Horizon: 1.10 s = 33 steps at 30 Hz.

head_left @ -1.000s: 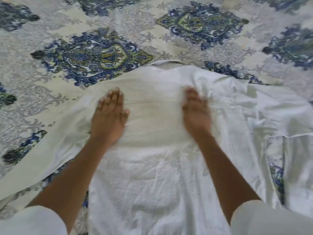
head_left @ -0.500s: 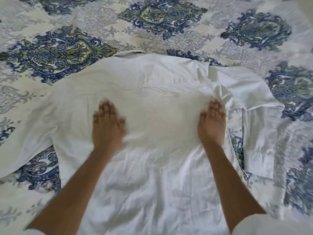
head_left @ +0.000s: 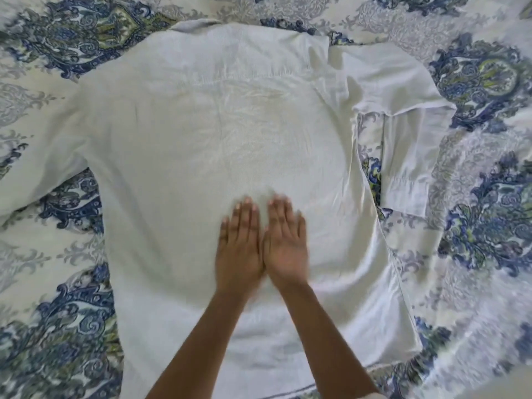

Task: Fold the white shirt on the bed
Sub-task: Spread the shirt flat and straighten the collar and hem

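Pressing my left hand (head_left: 240,249) and right hand (head_left: 285,246) flat, fingers straight, on the white shirt (head_left: 201,139); uneven pressure could bunch fabric into creases.

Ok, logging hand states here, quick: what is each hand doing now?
Left hand: open, flat on the white shirt, holding nothing.
Right hand: open, flat on the shirt too, holding nothing.

A cream bedspread (head_left: 472,168) patterned with blue-and-green medallions (head_left: 483,79); grey scrollwork lies between them.
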Tool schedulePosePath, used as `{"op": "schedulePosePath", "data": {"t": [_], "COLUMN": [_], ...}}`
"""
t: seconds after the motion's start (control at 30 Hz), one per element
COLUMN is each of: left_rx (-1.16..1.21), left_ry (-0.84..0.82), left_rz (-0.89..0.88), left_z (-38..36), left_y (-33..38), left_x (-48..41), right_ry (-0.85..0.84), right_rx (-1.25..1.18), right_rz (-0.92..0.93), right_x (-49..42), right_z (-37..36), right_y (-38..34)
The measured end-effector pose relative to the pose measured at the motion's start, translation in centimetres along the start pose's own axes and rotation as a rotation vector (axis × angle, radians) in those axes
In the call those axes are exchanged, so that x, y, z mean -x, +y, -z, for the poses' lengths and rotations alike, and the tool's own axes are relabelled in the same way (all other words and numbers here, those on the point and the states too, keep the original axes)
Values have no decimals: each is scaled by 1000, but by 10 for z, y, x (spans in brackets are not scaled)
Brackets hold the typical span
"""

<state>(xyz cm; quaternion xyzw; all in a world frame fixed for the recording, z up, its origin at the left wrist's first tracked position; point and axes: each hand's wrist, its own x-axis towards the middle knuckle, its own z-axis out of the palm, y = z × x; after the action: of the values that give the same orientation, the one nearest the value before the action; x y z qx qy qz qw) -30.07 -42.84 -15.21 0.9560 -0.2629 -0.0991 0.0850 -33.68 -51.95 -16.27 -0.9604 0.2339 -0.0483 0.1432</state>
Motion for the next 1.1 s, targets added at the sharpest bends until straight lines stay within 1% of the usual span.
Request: {"op": "schedulePosePath", "data": {"t": [0.03, 0.1, 0.17, 0.2, 0.23, 0.27, 0.3, 0.37, 0.4, 0.43, 0.5, 0.57, 0.6, 0.67, 0.73, 0.8, 0.87, 0.9, 0.93, 1.0, 1.03, 1.07, 1.1], "left_rx": [-14, -64, -82, -63, -39, -19, -6, -8, -21, -41, -70, -14, 13, 12, -35, -47, -71, -80, -88, -66, -25, -1, 2], "left_ry": [-12, -26, -27, -18, -27, -48, -66, -82, -87, -91, -80, -43, -25, -39, -101, -164, -158, -145, -131, -87, -90, -110, -144], "left_rz": [4, 67, 213, 299, 350, 349, 289, 171, 159, 185, 311, 479, 531, 512, 452, 493, 527, 496, 424, 275, 263, 298, 350], "left_z": [-2, -3, 2, 4, 4, 4, -2, -16, -19, -20, -17, -5, 1, 2, 3, 11, 18, 23, 27, 25, 24, 22, 19], "left_y": [-3, -31, -58, -62, -57, -44, -26, 1, 1, -8, -39, -64, -71, -76, -83, -93, -98, -92, -82, -64, -63, -67, -77], "left_x": [9, 47, 91, 107, 116, 121, 122, 133, 142, 154, 193, 225, 231, 226, 227, 240, 249, 245, 233, 199, 187, 181, 182], "right_ry": [-49, -87, -71, -52, -27, -14, -16, -102, -147, -179, -187, -165, -178, -220, -279, -331, -311, -299, -297, -332, -348, -358, -358], "right_rx": [20, 69, 120, 111, 91, 54, 27, 11, 41, 69, 135, 159, 142, 117, 110, 103, 66, 51, 36, 18, 10, 15, 23], "right_rz": [13, -97, -266, -350, -384, -342, -223, 60, 140, 144, 18, -93, -110, -72, -22, -97, -203, -231, -226, -123, -85, -97, -175], "right_x": [12, 42, 74, 86, 93, 98, 104, 127, 136, 142, 156, 169, 173, 169, 164, 162, 168, 169, 168, 159, 155, 150, 146], "right_z": [-2, 9, 31, 41, 45, 45, 36, 18, 15, 15, 22, 39, 47, 52, 57, 68, 78, 82, 84, 79, 75, 72, 73], "right_y": [8, 51, 95, 106, 103, 88, 69, 32, 29, 38, 76, 109, 115, 116, 122, 135, 140, 134, 122, 102, 99, 101, 108]}}
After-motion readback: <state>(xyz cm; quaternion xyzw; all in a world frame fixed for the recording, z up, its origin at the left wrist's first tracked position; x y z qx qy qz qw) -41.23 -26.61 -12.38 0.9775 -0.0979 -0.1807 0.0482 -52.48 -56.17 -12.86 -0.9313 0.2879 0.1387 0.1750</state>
